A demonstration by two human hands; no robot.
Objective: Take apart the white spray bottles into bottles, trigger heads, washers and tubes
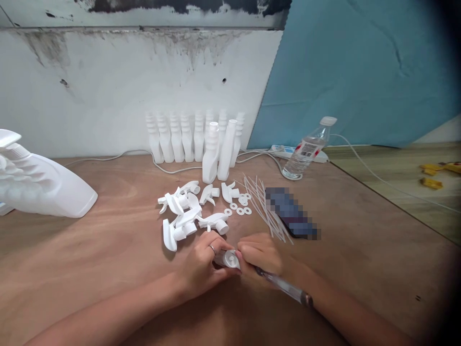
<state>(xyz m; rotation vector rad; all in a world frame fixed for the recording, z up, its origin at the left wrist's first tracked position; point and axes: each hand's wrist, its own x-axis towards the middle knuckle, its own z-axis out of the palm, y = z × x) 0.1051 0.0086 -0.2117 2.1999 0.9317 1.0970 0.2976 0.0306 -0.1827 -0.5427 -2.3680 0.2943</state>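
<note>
My left hand (205,262), with a ring on one finger, is closed around a white trigger spray head (230,259). The round opening of its collar faces up toward me. My right hand (262,253) grips a pen (286,288) with a clear barrel, whose dark end points to the lower right. Its fingertips touch the rim of the collar, and the pen's tip is hidden behind them. Just beyond my hands lies a loose pile of white trigger spray heads (185,216). Several small white ring washers (240,211) and a bundle of thin white tubes (266,211) are right of the pile.
White spray bottles (187,139) stand upright along the wall. A dark phone (291,214), partly pixelated, lies beyond my right hand. Behind it a water bottle (305,151) leans near a power strip (284,150) and a white cable (169,170). More white bottles (50,185) lie at far left.
</note>
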